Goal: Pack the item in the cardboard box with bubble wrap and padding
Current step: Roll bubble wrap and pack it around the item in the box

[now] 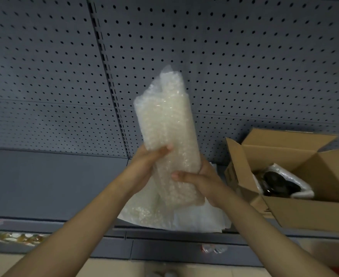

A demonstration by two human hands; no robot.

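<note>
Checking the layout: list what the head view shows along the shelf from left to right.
Left hand → bubble wrap roll → right hand → open cardboard box holding a dark wrapped item.

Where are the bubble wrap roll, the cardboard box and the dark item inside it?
bubble wrap roll (pixel 164 120), head view, middle of the roll.
cardboard box (pixel 304 212), head view, near wall.
dark item (pixel 274 181), head view, its black top.

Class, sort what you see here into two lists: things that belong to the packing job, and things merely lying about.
Belongs to the job:
bubble wrap roll, gripped by left hand and right hand
cardboard box, open
dark item in white padding inside it
loose wrap sheets on the shelf

Lying about:
packets on the lower shelf
pegboard wall
</note>
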